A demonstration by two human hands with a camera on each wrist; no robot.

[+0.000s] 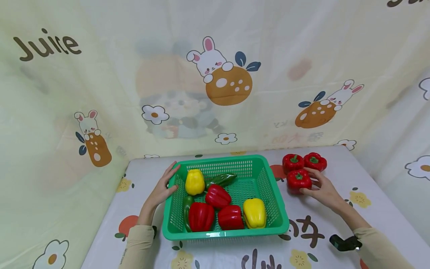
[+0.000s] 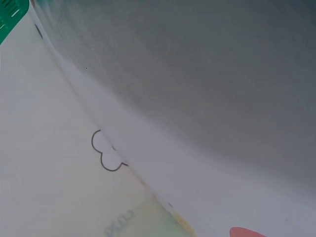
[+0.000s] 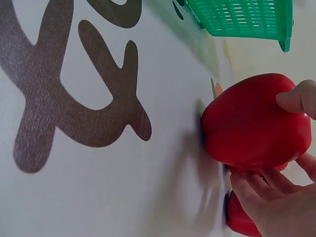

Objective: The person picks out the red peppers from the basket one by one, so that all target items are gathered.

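On the table's right side, my right hand grips a red bell pepper with its thumb on one side and fingers on the other. In the right wrist view the same pepper sits between thumb and fingertips, close to the tabletop. Just behind it are two more red bell peppers, one to the left and one to the right. My left hand rests on the left rim of a green plastic basket, its fingers fairly straight. The left wrist view shows no hand.
Inside the basket lie two yellow bell peppers, at left and right, three red ones and two long green peppers. A printed cloth covers the table, and a patterned curtain hangs behind it.
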